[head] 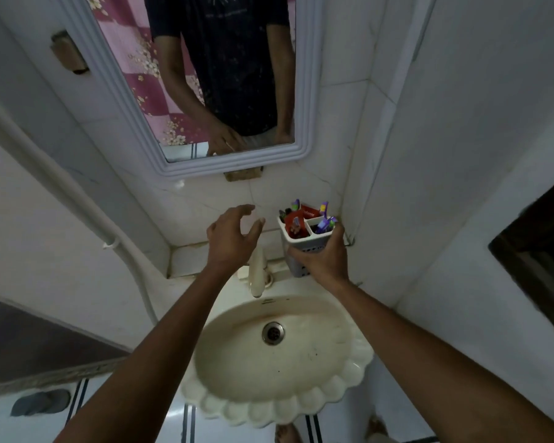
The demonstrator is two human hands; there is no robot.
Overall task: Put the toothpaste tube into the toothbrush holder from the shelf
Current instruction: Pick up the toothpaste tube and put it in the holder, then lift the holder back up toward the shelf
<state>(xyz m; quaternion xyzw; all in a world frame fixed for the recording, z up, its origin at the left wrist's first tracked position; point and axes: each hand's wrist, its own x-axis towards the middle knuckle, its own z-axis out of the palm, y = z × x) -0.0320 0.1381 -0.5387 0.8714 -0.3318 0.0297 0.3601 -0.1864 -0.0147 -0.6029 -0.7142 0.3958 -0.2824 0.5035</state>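
A white-tiled bathroom corner above a scalloped washbasin [359,353]: the right hand [325,260] wraps its grip round the white toothbrush holder [301,247] on the ledge beside the tap [257,270], while the left hand [229,239] hovers just beside it, fingers spread and empty. The red toothpaste tube [294,223] stands in the holder's left compartment; light, soft and squashable, it looks best pinched near its stiffer upper end
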